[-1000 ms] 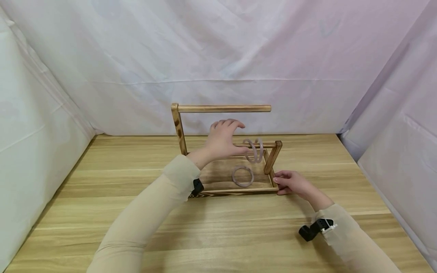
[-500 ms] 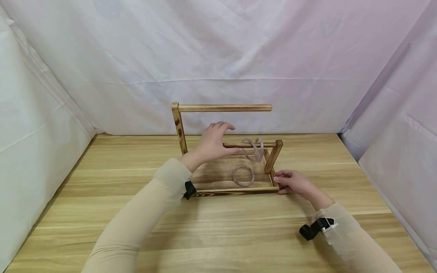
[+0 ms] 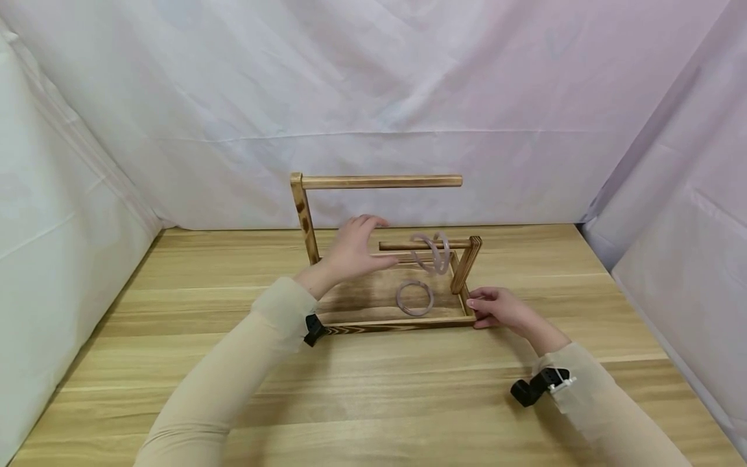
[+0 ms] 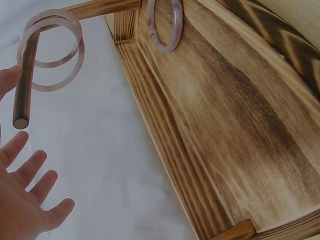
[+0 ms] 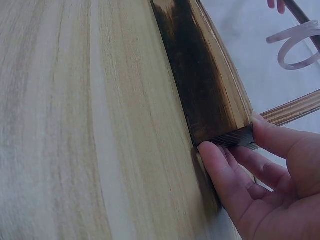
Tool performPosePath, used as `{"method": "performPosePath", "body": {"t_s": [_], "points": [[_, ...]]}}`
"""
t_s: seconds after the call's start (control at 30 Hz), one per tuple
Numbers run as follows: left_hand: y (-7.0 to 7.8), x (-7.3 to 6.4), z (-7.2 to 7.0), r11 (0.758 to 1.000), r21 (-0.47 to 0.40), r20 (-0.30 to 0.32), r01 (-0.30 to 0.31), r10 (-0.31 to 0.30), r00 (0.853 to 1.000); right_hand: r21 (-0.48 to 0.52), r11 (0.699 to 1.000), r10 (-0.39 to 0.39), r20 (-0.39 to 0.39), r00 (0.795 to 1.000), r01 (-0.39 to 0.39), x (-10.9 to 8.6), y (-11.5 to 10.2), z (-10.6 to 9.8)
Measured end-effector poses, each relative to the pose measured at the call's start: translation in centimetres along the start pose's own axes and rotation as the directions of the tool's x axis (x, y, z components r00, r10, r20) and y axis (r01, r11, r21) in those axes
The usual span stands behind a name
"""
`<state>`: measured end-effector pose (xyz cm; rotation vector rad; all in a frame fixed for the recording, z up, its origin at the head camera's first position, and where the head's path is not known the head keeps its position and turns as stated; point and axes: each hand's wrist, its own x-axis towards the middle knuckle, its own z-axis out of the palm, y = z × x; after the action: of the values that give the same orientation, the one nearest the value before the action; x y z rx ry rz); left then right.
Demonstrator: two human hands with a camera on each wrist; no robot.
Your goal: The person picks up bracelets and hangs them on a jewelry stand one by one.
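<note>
White sheet (image 3: 373, 78) is backdrop past the worktop's (image 3: 373, 395) far edge. Stand (image 3: 403, 325) sits toward that far edge, roughly midway between left and right edges. It has a tray (image 3: 367, 298) for a base. Upper bar (image 3: 382, 181) runs from the left post, free end right; lower bar (image 3: 397, 246) runs from the right post, free end left.

Left hand (image 3: 353, 251): grip released, thumb and fingers spread around the lower bar's free end. Can't tell if the thumb touches it. Nothing held. Change: over the last second it has backed off leftward, away from the hung rings.

Right hand (image 3: 502, 309): grip pinches the tray's near right corner, thumb on the inner side, fingers outside. No change there; I read it as steadying the stand.

Two hung rings (image 4: 49, 89), pale mauve, loop over the lower bar nearer its post, tilted against each other. They sat closer to parallel a second ago, so probably a bit of swing. Neither hand is on them. Loose ring (image 3: 415, 313) lies flat in the tray toward the near right corner, same spot as before.

My read: bar alone carries the pair, left hand is free, loose ring is the only one off the bars.
</note>
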<state>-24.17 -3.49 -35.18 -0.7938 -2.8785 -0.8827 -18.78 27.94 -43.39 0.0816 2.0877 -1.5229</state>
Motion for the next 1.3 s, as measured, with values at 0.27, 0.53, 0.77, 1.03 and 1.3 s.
{"method": "performPosePath", "body": {"t_s": [0.27,0.53,0.77,1.03,1.3], "points": [[-0.8,-0.6,0.1,0.999,-0.008,0.025,0.035,-0.035,0.999,0.0,1.0,0.004,0.003,1.0,-0.004,0.0,-0.1,0.0],[-1.7,-1.1,0.6,0.998,0.003,0.036,0.07,-0.07,0.997,-0.005,1.0,0.013,-0.002,1.0,-0.013,0.1,0.1,0.0],[-2.5,-1.8,1.2,0.996,0.026,0.072,0.088,-0.089,0.993,0.001,1.0,0.015,-0.003,1.0,-0.015,0.1,0.1,0.0],[-3.4,-2.2,2.2,0.994,0.103,0.149,0.047,-0.063,0.987,0.002,1.0,0.017,-0.004,1.0,-0.017,0.1,0.0,0.1],[-3.3,-2.4,3.0,0.989,0.143,0.195,0.036,-0.064,0.979,0.001,1.0,0.011,-0.001,1.0,-0.011,0.2,0.1,0.0]]}}
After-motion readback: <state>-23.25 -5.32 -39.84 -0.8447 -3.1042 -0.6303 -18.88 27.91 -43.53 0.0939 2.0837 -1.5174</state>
